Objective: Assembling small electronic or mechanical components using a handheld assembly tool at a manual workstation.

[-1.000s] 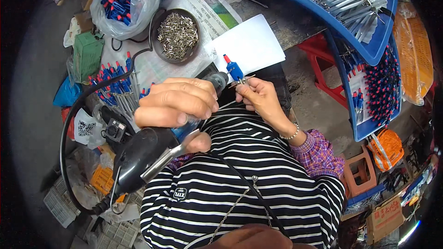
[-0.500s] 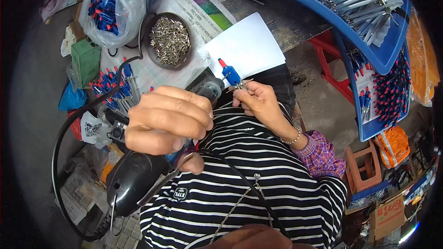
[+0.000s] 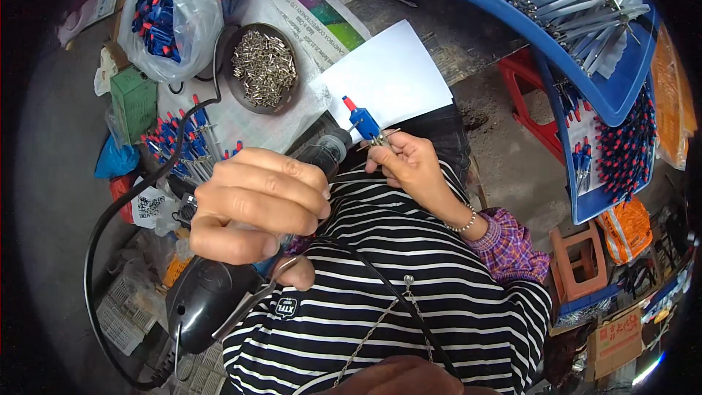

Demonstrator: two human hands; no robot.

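Observation:
My left hand [image 3: 259,201] is wrapped round a corded power screwdriver [image 3: 208,296] with a black body and a grey collar. Its narrow front end reaches the side of a small blue plastic handle with a red tip [image 3: 360,119]; whether it turns a screw there cannot be made out. That handle is pinched at its lower end between the thumb and fingers of my right hand [image 3: 402,161], with thin metal parts sticking out by the fingertips. Beyond it lies a sheet of white paper [image 3: 398,66]. A round dark bowl of small metal pins or screws [image 3: 263,68] stands further left.
A clear bag [image 3: 172,18] holds many blue-and-red pieces, and more handles with metal rods [image 3: 186,146] lie below it. Blue trays [image 3: 578,208] of parts stand at the right, near a red stool [image 3: 523,95]. A black cord [image 3: 91,249] loops at the left.
The screwdriver and my left hand have shifted slightly left. The blue handle has tilted a little, still held in my right hand.

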